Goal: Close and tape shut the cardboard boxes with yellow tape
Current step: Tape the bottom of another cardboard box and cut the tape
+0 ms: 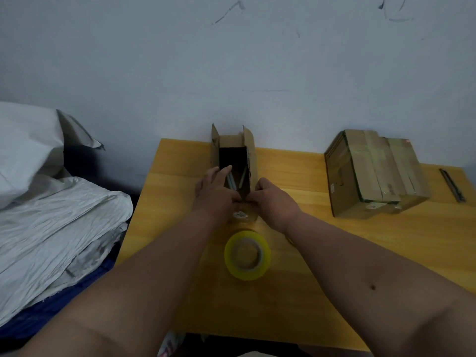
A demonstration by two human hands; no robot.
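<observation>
A narrow open cardboard box (253,161) stands on the wooden table (334,243), its long side flaps upright and its dark inside showing. My left hand (215,190) lies on the box's left edge with fingers stretched over the opening. My right hand (270,195) pinches the near end flap at the box's front right corner. A roll of yellow tape (247,255) lies flat on the table just in front of the box, between my forearms. A second, larger cardboard box (373,173) sits closed and taped at the right.
A thin dark tool (452,185) lies near the table's right edge. Grey and white sheeting (51,202) is piled to the left of the table, over something blue. A pale wall (231,73) rises directly behind the table.
</observation>
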